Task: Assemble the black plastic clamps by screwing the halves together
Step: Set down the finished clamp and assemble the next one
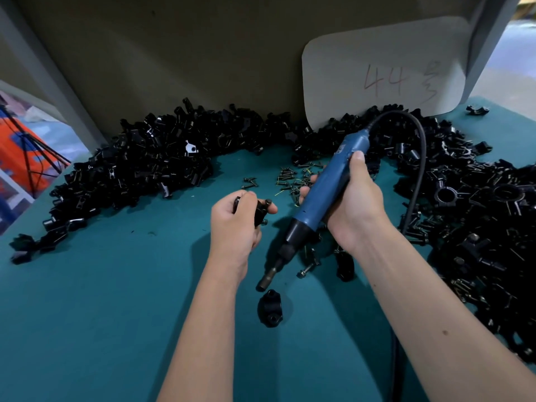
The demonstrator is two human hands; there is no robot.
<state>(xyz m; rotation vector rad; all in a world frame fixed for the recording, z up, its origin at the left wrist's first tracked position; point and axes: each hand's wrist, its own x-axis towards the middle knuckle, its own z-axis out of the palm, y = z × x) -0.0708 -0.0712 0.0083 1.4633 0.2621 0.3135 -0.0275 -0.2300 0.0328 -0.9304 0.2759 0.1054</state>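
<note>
My left hand (235, 224) grips a black plastic clamp (259, 211) above the teal table, with a screw head showing at its right end by my thumb. My right hand (352, 204) holds a blue electric screwdriver (322, 192) at a slant, its bit tip (264, 282) pointing down to the left, below the clamp. A single black clamp half (270, 309) lies on the table just under the bit. Loose screws (293, 178) are scattered beyond my hands.
A big heap of black clamp parts (139, 166) curves along the back left. Another heap (475, 216) fills the right side. The screwdriver's black cable (420, 158) arcs over the right heap. A pale card marked "44" (385, 74) leans on the back wall.
</note>
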